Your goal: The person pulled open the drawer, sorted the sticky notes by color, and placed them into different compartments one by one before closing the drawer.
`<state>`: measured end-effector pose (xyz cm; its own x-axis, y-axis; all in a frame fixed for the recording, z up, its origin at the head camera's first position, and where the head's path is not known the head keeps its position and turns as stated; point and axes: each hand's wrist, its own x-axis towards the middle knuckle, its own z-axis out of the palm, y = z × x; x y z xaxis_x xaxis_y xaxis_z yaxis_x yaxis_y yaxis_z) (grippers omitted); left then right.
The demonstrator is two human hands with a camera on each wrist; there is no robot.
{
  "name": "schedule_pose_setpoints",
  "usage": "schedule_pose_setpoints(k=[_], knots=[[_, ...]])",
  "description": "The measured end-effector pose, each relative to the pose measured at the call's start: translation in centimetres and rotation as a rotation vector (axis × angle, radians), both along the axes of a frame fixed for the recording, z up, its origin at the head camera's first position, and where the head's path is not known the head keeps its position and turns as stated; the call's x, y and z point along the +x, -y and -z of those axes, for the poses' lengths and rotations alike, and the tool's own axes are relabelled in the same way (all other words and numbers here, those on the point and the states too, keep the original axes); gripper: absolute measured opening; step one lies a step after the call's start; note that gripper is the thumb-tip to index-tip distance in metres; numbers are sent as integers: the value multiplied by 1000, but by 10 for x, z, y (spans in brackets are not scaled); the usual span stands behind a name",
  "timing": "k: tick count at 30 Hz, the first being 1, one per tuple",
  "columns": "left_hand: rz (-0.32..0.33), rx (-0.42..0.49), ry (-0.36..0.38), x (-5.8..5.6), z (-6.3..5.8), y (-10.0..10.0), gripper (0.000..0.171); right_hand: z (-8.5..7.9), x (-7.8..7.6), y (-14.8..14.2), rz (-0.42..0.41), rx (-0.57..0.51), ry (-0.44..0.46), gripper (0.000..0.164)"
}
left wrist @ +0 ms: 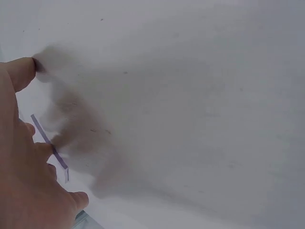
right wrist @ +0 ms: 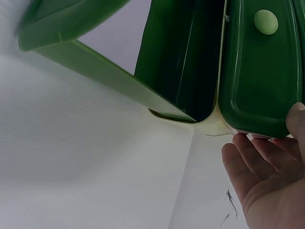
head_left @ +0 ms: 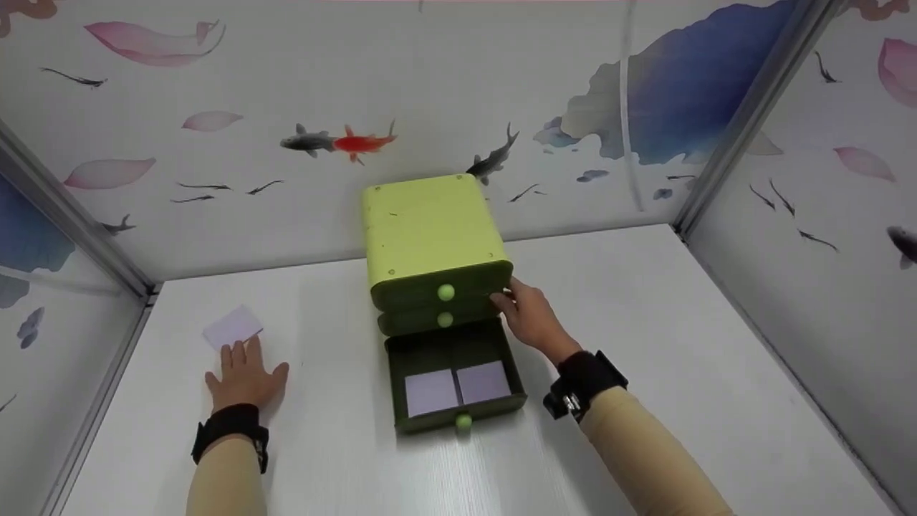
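Observation:
On the left, a lilac paper pad [head_left: 233,325] lies flat on the white table [head_left: 322,401]. My left hand [head_left: 247,380] is palm down with fingers spread, fingertips right at the pad's near edge. In the left wrist view the pad's thin edge [left wrist: 50,142] shows beside the fingers. My right hand [head_left: 534,322] holds the right front corner of a green drawer cabinet [head_left: 433,229], thumb at the front and fingers along the side. The cabinet's bottom drawer [head_left: 423,351] is pulled out. Inside it lie two lilac pads [head_left: 430,393] side by side.
The middle drawer [head_left: 408,322] juts out slightly under the top drawer [head_left: 408,287]; each has a round light-green knob. The cabinet stands close to a back wall [head_left: 430,86] painted with fish and petals. Side walls border the table left and right.

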<state>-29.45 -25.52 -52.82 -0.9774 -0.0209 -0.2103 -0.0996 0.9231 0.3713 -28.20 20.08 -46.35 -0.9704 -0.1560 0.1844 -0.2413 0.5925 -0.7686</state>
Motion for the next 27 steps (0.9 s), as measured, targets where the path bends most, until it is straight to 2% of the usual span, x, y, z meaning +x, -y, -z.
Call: schedule_pose_setpoints(k=[5,10,18,23,27], knots=[[-24,-20,-104,5,3,-2,77,-1,-1,4,6,-6,5,36],[-7,-114,-163,10,1,-8,70,-3,-3,5,6,-13,-5,34],[10,-204,-296,15,7,-21,34,-2,-3,3,15,-1,14,37],[65,-281,-399,19,5,-30,11,-2,-3,2,29,15,23,36],[104,-311,-471,22,4,-32,9,-2,-2,2,16,14,9,37]])
